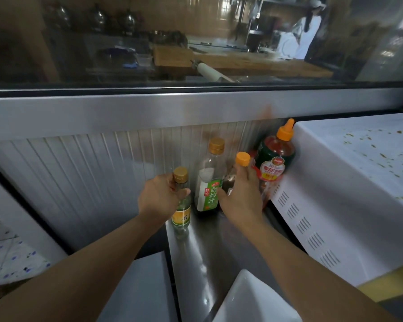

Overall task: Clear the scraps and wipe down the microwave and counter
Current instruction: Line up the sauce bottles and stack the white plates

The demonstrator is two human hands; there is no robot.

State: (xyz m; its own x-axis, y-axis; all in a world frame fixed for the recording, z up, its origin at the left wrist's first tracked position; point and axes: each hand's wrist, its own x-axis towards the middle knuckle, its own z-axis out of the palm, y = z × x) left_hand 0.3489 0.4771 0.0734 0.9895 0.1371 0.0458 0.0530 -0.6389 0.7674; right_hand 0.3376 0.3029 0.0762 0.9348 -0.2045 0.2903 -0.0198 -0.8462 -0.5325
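Presently catalogued, head view:

Left hand: curled round the neck of a small bottle with a gold cap; thumb laid across the front of the glass.

Small bottle, position: upright at the left edge of the steel counter, yellow label turned forward.

Right hand: fingers wrapped over a dark bottle with an orange cap; most of that bottle is hidden behind the hand, only cap and a little of the neck being seen.

Tall clear bottle: stood between the two hands, gold cap, green and white label; touched by neither hand so far as can be told.

Red sauce bottle: orange nozzle cap, tilted, leaned against the upper left corner of the microwave.

Microwave: white, set on the counter at the right, vent slots on its near side; its top is spotted with orange-brown scraps.

Yellow item: seen at the lower front of the microwave, blurred; its nature cannot be told.

White dish: corner seen at the bottom edge, on the counter.

Backing: ribbed metal panel behind the bottles, steel ledge and glass pane above.

Beyond the glass: a wooden board, and a person in white at the far right.
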